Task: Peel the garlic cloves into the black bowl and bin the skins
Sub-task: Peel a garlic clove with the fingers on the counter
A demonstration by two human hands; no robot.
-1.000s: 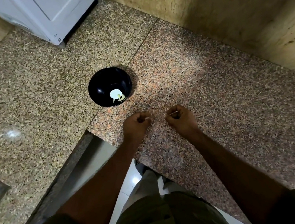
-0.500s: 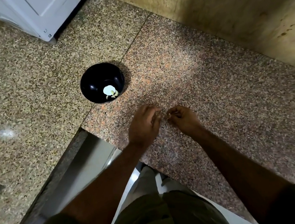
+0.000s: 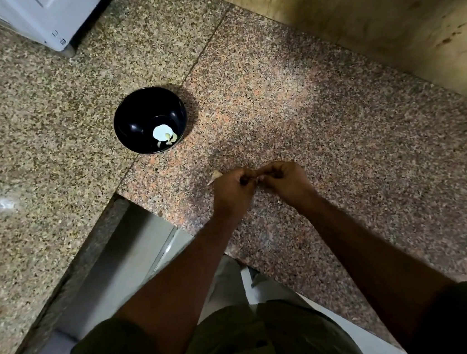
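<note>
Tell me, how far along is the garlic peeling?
A few peeled cloves already lie in the black bowl. The left hand and right hand meet over something small, a skin scrap sticking out. Binning skins remains; no bin is visible.

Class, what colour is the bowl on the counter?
Black, glossy inside; the bowl shows best in the head view.

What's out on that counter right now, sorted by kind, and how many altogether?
Black bowl: 1
Peeled garlic pieces in the bowl: about 3, too small to be sure
Loose skin beside the left hand: 1
White appliance: 1
Total: about 6
</note>
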